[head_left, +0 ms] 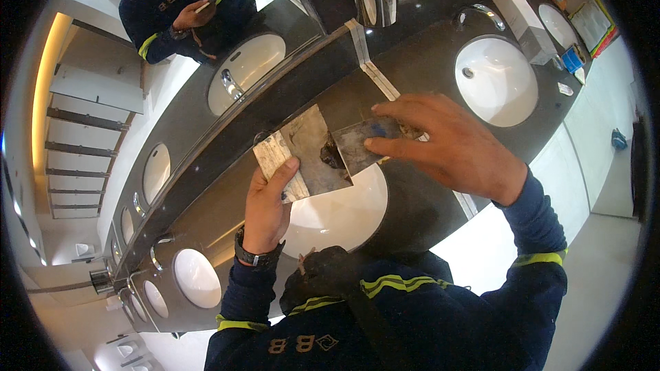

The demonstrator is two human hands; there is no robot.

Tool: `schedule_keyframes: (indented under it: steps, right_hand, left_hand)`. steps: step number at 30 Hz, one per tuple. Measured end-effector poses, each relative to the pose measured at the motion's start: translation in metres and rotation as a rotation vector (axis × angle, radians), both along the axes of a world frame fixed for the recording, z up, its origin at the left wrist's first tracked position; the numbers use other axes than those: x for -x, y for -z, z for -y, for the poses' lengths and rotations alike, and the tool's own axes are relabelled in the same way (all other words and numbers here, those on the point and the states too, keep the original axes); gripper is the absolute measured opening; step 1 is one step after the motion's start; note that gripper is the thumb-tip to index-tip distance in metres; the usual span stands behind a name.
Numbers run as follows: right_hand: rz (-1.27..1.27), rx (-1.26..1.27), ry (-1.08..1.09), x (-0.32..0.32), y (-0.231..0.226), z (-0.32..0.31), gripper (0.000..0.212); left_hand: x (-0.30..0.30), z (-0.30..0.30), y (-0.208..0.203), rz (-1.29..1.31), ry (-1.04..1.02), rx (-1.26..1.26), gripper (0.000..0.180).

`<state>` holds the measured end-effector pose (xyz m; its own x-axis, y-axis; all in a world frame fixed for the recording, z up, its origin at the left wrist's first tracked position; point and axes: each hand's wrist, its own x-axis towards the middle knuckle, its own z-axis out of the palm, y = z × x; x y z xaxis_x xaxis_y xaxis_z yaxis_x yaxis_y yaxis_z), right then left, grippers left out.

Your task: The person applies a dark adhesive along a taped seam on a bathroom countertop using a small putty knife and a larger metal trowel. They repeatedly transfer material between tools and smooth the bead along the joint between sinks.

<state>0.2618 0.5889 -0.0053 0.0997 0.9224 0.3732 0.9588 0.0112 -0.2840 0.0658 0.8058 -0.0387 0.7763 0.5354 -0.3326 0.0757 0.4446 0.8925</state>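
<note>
Over a white sink basin, my left hand is closed on a wide scraper with a worn whitish handle, its thumb on top. The scraper's broad grey blade is smeared and carries a dark lump of paste near its right edge. My right hand pinches a smaller putty knife between thumb and fingers. That knife's stained grey blade meets or overlaps the wide blade beside the lump; which one cannot be told. Its handle is mostly hidden by my fingers.
Around the basin runs a dark countertop, with a mirror behind it. A pale strip crosses the counter. Another sink lies to the right, near a long white box and a blue can. More sinks line the left.
</note>
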Motion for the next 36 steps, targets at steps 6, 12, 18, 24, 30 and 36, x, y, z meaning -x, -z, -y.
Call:
schedule_keyframes:
  steps: [6, 12, 18, 24, 30, 36]
  right_hand:
    - [0.047, 0.041, -0.023, -0.007, 0.018, -0.015, 0.037]
    - [-1.559, -0.261, 0.400, -0.044, 0.187, -0.044, 0.036]
    - [-1.870, -0.774, 0.730, -0.058, 0.313, -0.179, 0.045]
    - [-1.660, -0.912, 1.104, -0.093, 0.362, -0.251, 0.037]
    - [-1.600, -0.966, 1.210, -0.108, 0.361, -0.277, 0.036]
    - [-1.421, -0.962, 1.349, -0.111, 0.359, -0.288, 0.034]
  left_hand:
    - [0.006, -0.008, 0.001, -0.089, -0.055, -0.173, 0.024]
    - [0.032, -0.038, 0.001, -0.029, -0.234, -0.182, 0.037]
    - [0.051, -0.034, 0.017, -0.010, -0.244, -0.103, 0.041]
    - [0.073, -0.040, 0.033, -0.046, -0.237, -0.075, 0.041]
    - [0.086, -0.046, 0.040, -0.103, -0.298, -0.109, 0.045]
    - [0.086, -0.044, 0.041, -0.104, -0.269, -0.117, 0.048]
